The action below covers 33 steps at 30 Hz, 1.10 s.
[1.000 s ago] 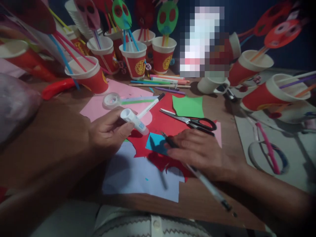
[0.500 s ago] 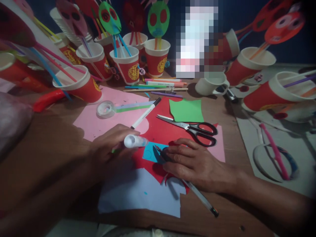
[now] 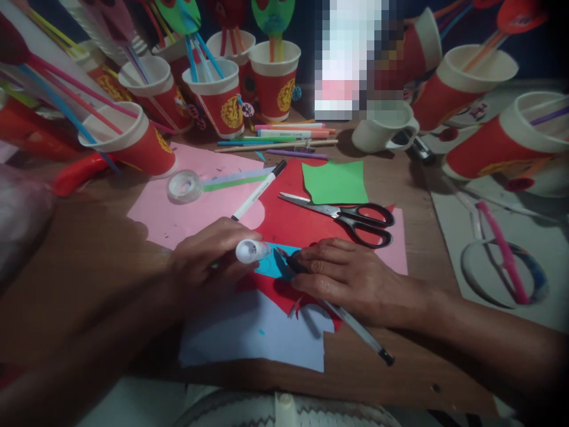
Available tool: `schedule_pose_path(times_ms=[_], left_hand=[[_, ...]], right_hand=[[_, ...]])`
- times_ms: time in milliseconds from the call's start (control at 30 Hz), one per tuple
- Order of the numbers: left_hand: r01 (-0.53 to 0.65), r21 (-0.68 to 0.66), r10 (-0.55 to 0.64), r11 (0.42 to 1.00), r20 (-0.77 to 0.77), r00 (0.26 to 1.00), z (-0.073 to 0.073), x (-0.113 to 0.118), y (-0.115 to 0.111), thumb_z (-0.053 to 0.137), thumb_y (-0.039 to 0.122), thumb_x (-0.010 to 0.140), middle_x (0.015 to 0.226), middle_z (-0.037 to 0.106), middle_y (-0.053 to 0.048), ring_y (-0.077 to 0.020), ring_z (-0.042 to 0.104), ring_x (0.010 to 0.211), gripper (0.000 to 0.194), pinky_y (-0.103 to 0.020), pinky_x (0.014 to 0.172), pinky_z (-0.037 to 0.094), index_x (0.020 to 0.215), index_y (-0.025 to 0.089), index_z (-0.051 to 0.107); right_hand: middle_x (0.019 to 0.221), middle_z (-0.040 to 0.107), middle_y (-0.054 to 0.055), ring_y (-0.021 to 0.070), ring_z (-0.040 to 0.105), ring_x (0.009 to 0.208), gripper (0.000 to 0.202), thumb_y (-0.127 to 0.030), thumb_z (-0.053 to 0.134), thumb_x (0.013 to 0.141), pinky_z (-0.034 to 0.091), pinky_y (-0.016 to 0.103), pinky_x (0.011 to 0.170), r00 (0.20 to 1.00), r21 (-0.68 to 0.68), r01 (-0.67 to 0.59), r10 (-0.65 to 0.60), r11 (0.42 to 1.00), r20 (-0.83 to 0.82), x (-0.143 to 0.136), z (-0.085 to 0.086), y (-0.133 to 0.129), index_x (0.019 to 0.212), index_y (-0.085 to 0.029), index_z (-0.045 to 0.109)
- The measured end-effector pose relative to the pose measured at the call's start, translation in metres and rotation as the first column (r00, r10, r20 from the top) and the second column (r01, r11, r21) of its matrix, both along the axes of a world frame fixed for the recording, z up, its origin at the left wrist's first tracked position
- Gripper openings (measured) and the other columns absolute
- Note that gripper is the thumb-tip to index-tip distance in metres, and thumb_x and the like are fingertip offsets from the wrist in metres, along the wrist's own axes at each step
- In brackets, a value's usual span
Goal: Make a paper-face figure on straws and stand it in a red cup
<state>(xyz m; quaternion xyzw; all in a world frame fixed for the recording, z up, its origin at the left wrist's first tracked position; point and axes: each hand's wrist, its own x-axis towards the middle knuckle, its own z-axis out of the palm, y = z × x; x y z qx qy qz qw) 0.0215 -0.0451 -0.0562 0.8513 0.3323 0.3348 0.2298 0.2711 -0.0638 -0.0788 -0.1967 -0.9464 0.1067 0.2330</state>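
Note:
Fingers of my left hand (image 3: pixel 213 252) are wrapped round a white tube (image 3: pixel 249 251), its end over the left part of a blue paper piece (image 3: pixel 279 270). A small drawn circle shows on that piece. My right hand (image 3: pixel 342 270) lies on the blue paper's right side, fingers stretched close together over it. A dark pointed tip (image 3: pixel 291 261) and a clear pen (image 3: pixel 360 332) with a black end emerge from beneath the right hand; its grip on them is hidden. Red paper (image 3: pixel 293 222) lies under the blue piece.
Black-handled scissors (image 3: pixel 333 212), green paper (image 3: pixel 335 181), a white marker (image 3: pixel 260 190) and a tape roll (image 3: pixel 184 185) lie beyond my hands. Light blue paper (image 3: pixel 249 341) is nearer me. Red cups (image 3: pixel 224 107) and a white mug (image 3: pixel 377 131) stand behind.
The view has tilted down, so the table items appear higher. My left hand has moved the tube slightly right over the blue paper. My right hand stays on the paper.

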Motion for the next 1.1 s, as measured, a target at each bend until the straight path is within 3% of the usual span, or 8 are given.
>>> schedule_pose_path(times_ms=[367,1100], left_hand=[[-0.050,0.000,0.050,0.999,-0.014,0.999,-0.0034,0.0059,-0.0004,0.058,0.016,0.083,0.082,0.064,-0.008,-0.0158,0.059,0.074,0.010,-0.029,0.064,0.047,0.091,0.013,0.063],[-0.137,-0.013,0.137,0.990,-0.052,0.989,-0.0029,0.0104,-0.0037,0.062,0.017,0.081,0.082,0.063,-0.002,-0.0136,0.058,0.071,0.006,-0.026,0.065,0.048,0.087,0.018,0.062]], right_hand=[[0.099,0.069,0.009,0.0212,0.061,0.097,0.024,-0.015,0.038,0.096,0.048,0.034,0.080,1.000,-0.042,0.023,-0.023,0.999,0.003,0.0003,-0.0007,-0.0020,0.109,-0.014,0.058],[0.100,0.069,0.009,0.0205,0.061,0.095,0.023,-0.014,0.040,0.096,0.049,0.033,0.079,0.999,-0.030,0.037,-0.038,0.999,-0.002,0.0001,-0.0014,-0.0026,0.109,-0.015,0.058]])
